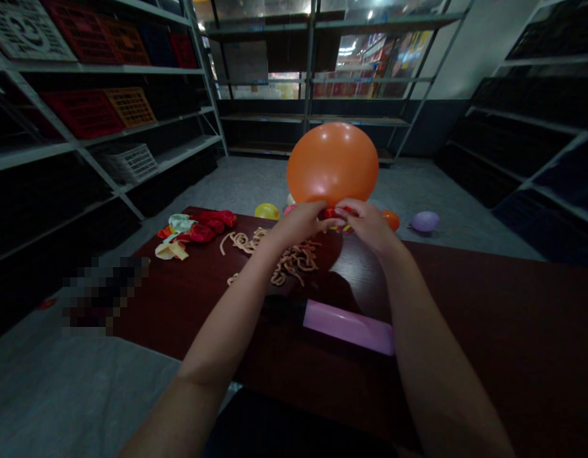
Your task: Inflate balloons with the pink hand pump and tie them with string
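Note:
A large inflated orange balloon (332, 162) stands above the table's far edge, its neck end toward me. Both my hands meet at that neck. My left hand (304, 221) pinches it from the left, thumb and fingers together. From the right, my right hand (363, 221) closes its fingertips on the same red-orange neck. Below my left forearm lies a loose heap of tan, string-like rubber strips (296, 262). A purple balloon pump (348, 326) with a dark end rests on the table in front of me, partly behind my right forearm.
Limp balloons (198, 228) in red, mint and cream lie on the dark table's (475, 286) far left corner. On the floor beyond are a purple balloon (424, 221), a yellow balloon (267, 211) and others. Shelves with crates (84, 113) stand left; more shelving is behind and right.

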Demonstrator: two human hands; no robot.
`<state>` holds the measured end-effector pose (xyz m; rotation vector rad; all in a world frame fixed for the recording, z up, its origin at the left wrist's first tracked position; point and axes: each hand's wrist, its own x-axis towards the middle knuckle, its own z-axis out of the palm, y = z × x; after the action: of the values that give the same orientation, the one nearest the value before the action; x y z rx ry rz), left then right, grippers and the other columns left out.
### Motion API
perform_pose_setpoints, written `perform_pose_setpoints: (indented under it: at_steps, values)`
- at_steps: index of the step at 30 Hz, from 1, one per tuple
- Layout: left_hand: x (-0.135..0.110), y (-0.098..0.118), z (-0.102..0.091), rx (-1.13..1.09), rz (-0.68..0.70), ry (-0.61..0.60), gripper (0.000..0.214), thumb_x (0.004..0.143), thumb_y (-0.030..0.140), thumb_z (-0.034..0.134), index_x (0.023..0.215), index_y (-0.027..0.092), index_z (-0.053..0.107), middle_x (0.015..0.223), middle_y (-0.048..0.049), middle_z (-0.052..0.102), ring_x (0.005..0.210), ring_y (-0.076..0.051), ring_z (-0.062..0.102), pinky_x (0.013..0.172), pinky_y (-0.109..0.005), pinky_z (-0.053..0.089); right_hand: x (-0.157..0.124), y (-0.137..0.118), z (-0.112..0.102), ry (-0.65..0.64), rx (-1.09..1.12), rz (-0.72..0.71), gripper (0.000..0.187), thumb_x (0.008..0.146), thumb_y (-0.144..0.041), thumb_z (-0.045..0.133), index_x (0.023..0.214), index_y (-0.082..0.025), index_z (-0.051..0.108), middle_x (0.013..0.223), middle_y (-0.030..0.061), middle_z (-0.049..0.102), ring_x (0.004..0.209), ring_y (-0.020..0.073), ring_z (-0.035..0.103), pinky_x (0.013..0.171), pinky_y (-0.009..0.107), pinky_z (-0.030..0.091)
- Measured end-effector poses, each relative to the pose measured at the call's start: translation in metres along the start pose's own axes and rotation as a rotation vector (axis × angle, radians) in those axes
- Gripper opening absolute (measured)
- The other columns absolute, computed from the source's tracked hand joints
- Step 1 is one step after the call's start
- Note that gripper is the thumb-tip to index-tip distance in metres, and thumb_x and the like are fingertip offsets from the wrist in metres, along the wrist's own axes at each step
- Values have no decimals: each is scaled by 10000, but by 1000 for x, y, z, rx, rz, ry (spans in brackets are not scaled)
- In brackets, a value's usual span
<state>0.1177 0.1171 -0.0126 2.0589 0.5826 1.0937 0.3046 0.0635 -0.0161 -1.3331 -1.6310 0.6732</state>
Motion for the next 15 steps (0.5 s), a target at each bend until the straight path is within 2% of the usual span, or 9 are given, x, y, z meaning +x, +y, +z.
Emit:
perform_pose_setpoints:
  at_steps: [4,9,12,15]
  values:
    - [7,-10,-8,-204,-78,102,230,833,292,813,743,195,624,604,-7,553,587,-165,570,576,-241,395,-2,-6,-4,-17,81,1,297,846,-511,696,923,-226,675,792,11,721,626,145,659,557,255,499]
    - [13,-21,-13,-622,-355,307,254,924,309,705,724,190,605,558,3,501,553,-156,567,554,-230,385,-5,-17,-8,18,46,-14,318,859,-550,697,861,-233,676,755,-3,714,625,147,663,561,261,514]
    - [16,-27,-23,-721,-421,296,245,916,246,714,703,181,612,535,2,489,534,-153,565,535,-223,376,-6,-20,-11,50,22,-25,309,886,-552,683,871,-243,684,771,1,726,633,147,664,573,270,521]
    - [16,-27,-41,-674,-427,268,237,908,170,706,686,172,621,533,3,496,524,-145,563,519,-212,369,-7,-20,-16,123,34,-6,306,915,-562,666,929,-257,677,794,17,748,620,150,665,575,285,519]
